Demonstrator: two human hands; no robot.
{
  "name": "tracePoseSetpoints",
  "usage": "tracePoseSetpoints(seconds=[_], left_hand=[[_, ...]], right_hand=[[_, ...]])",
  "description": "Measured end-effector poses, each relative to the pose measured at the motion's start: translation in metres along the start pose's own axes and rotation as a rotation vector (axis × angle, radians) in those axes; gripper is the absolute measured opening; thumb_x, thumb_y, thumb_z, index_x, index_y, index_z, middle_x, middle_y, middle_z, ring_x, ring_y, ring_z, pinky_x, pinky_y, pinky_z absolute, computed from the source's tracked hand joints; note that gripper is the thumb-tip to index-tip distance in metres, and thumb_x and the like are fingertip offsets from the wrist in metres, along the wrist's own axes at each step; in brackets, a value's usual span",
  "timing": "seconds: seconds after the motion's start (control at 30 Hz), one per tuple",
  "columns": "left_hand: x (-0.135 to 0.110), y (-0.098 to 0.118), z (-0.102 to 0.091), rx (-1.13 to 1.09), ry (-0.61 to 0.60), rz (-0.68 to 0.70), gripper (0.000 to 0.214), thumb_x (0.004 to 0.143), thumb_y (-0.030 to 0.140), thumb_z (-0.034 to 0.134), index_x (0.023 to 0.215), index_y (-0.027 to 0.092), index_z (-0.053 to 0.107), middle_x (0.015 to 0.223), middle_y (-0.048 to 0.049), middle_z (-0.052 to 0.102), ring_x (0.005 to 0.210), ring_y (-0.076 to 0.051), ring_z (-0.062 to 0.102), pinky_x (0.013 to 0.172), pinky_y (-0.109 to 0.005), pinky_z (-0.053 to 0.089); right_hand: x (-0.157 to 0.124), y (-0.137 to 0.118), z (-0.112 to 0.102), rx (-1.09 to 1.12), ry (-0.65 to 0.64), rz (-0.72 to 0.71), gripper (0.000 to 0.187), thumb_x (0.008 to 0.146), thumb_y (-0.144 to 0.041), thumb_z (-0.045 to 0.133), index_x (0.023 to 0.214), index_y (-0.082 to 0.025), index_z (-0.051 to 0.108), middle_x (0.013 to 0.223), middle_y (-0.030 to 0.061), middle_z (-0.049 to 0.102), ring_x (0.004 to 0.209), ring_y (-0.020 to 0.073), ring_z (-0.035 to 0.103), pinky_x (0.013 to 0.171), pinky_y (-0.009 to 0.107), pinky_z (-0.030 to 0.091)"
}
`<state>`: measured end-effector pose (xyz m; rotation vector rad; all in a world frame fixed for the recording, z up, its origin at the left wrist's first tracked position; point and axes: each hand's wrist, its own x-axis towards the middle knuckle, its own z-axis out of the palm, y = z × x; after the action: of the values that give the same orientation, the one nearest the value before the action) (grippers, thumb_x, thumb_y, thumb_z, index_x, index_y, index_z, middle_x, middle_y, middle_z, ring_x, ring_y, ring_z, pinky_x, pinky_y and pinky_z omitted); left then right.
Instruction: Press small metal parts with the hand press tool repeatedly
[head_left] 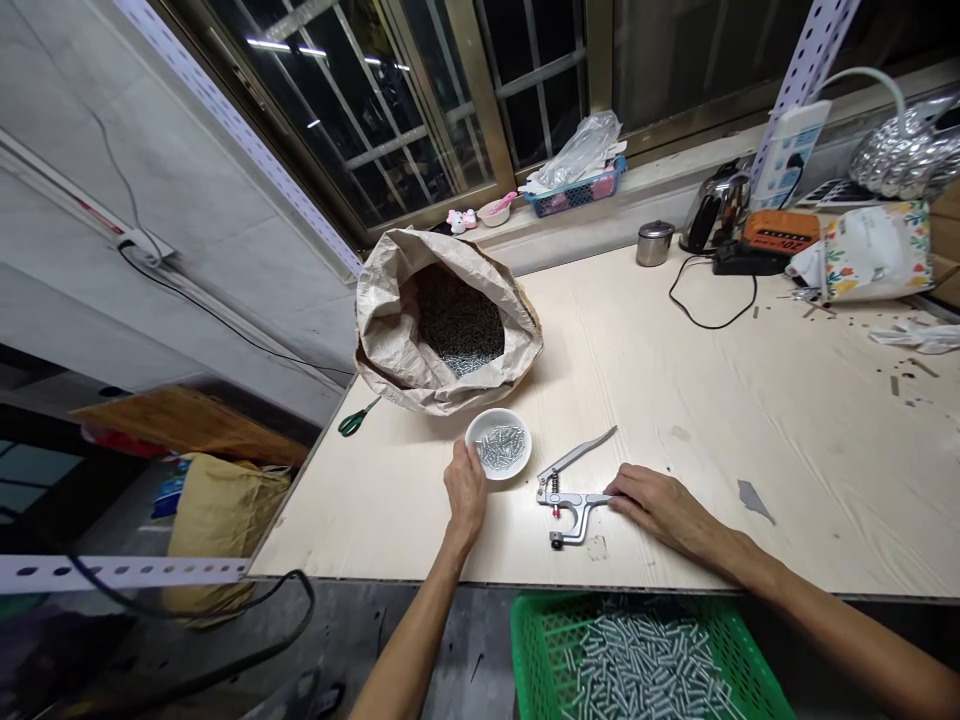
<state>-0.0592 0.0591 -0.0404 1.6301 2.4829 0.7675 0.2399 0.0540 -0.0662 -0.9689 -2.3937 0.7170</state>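
Note:
My left hand (466,487) grips the rim of a small white bowl (525,462), which stands on the table and holds many small silvery metal pieces (501,447). To the right, my right hand (651,500) has its fingers closed on one handle of silver snap pliers (581,505). The pliers lie on the table with their other handle spread away and a red tip between the jaws. Behind the bowl stands an open paper-lined sack (390,340), partly filled with small dark and shiny metal pieces (461,325).
Green-handled scissors (352,422) lie left of the bowl. Below the table's front edge, a green basket (529,640) holds many silvery metal rods. A metal canister (655,243), an orange-black battery charger (780,235) and a floral pack (877,250) stand at the back right.

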Motion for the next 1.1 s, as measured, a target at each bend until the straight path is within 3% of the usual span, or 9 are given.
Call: tracePoseSetpoints(seconds=[0.2,0.3,0.43,0.57,0.67,0.9,1.1], left_hand=[[0.008,-0.001,-0.005,0.039,-0.104,-0.062,0.032,0.097,0.026,0.031,0.086,0.015,0.059,0.072,-0.0071,0.064,0.062,-0.019,0.059,0.057,-0.026,0.036],[0.009,0.002,-0.012,0.146,-0.134,-0.057,0.031,0.096,0.026,0.034,0.098,0.013,0.061,0.082,-0.0104,0.066,0.073,-0.021,0.062,0.060,-0.027,0.039],[0.009,0.012,-0.022,0.430,-0.021,0.101,0.030,0.094,0.026,0.042,0.117,0.016,0.060,0.107,-0.0132,0.061,0.099,-0.026,0.056,0.065,-0.028,0.042],[0.021,0.020,-0.026,0.566,-0.185,0.322,0.028,0.093,0.025,0.044,0.101,0.019,0.070,0.103,-0.0122,0.060,0.099,-0.026,0.051,0.070,-0.031,0.043],[0.031,0.021,-0.024,0.589,-0.304,0.399,0.032,0.093,0.020,0.040,0.095,0.016,0.072,0.100,-0.0131,0.062,0.098,-0.027,0.051,0.072,-0.032,0.043],[0.049,0.005,-0.015,0.476,-0.291,0.375,0.036,0.089,0.016,0.035,0.084,0.012,0.071,0.090,-0.0131,0.068,0.093,-0.027,0.057,0.078,-0.034,0.043],[0.072,-0.024,-0.022,0.137,-0.090,0.339,0.039,0.079,0.032,0.039,0.081,0.016,0.074,0.088,-0.0124,0.072,0.090,-0.029,0.063,0.079,-0.035,0.048]], right_hand=[[0.000,-0.001,0.001,0.011,0.004,-0.001,0.020,0.096,-0.024,0.043,0.097,-0.020,0.062,0.089,0.0050,0.061,0.081,0.0163,0.059,0.070,0.030,0.047],[-0.001,0.001,0.002,0.012,0.012,-0.003,0.019,0.096,-0.023,0.044,0.096,-0.021,0.062,0.088,0.0047,0.061,0.081,0.0161,0.059,0.070,0.030,0.047],[-0.001,0.003,0.005,0.021,0.010,-0.002,0.020,0.097,-0.025,0.042,0.095,-0.021,0.062,0.088,0.0047,0.061,0.081,0.0162,0.059,0.070,0.030,0.046],[0.000,0.001,0.003,0.043,-0.009,0.016,0.021,0.097,-0.026,0.041,0.095,-0.021,0.061,0.089,0.0050,0.061,0.081,0.0167,0.058,0.071,0.030,0.046],[0.001,-0.003,0.001,0.065,-0.021,0.054,0.021,0.096,-0.026,0.042,0.095,-0.020,0.062,0.090,0.0053,0.061,0.083,0.0170,0.058,0.073,0.031,0.045],[0.008,-0.009,0.000,0.072,0.002,0.115,0.016,0.092,-0.022,0.049,0.090,-0.019,0.064,0.091,0.0042,0.063,0.085,0.0159,0.058,0.074,0.027,0.043],[0.008,-0.008,-0.004,0.071,0.004,0.127,0.014,0.089,-0.026,0.056,0.096,-0.021,0.066,0.095,0.0021,0.063,0.088,0.0151,0.058,0.081,0.026,0.043]])
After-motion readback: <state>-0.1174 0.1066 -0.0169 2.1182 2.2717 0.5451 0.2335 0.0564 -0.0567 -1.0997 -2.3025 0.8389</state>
